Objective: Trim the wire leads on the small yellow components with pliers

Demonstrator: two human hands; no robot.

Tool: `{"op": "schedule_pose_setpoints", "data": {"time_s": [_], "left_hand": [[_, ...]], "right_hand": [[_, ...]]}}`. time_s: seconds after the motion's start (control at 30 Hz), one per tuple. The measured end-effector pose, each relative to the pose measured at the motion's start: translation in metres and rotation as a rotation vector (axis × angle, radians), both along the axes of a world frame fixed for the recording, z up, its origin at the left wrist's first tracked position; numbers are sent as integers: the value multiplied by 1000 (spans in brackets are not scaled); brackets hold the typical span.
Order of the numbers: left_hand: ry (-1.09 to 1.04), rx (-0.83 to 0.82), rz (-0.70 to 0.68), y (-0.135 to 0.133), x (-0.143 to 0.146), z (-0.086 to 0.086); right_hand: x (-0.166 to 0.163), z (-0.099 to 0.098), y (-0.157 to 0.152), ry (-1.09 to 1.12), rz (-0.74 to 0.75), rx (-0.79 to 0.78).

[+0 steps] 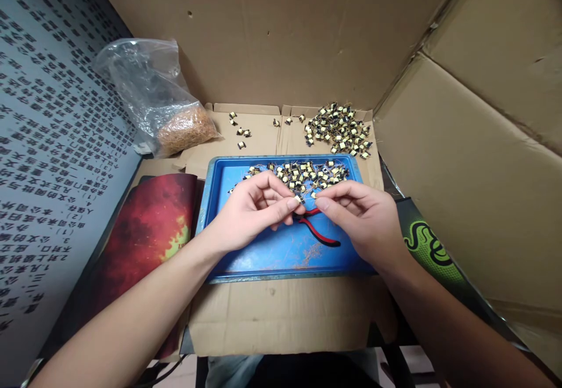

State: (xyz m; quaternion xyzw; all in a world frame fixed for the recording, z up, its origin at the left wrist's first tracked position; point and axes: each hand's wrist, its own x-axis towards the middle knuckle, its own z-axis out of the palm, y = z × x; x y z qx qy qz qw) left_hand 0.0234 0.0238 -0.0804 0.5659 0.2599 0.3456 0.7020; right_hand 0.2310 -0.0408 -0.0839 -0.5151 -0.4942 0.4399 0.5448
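My left hand [263,205] is closed in a pinch above the blue tray [246,262], holding a small wire-wound transformer [299,199] with a yellow-wrapped body and dark ends. Facing it, my right hand [357,212] pinches thumb against forefinger. A small yellow-and-black piece [313,195] shows right at those fingertips; I cannot tell whether they grip it or a thin wire. Beneath both hands lie pliers with red and black handles [322,236], their jaws hidden. Behind the fingers, a heap of similar transformers [302,171] with thin copper leads covers the tray's far part.
A second pile of transformers [338,127] sits beyond the tray at right, with several loose ones [241,133] at left. A clear plastic bag [175,107] holds copper-coloured wire bits. Cardboard walls [281,37] stand behind and at right. A red mat [149,224] lies left.
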Motion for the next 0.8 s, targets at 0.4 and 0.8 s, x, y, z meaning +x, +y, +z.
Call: {"op": "schedule_pose_setpoints", "data": {"time_s": [0.4,0.8], "left_hand": [[-126,-87,-98,-3,4,1],[-146,-105,-140,-4,4,1]], "right_hand": [[-4,-10,4,356,45,-72],[-1,-12,1,286,40,38]]}}
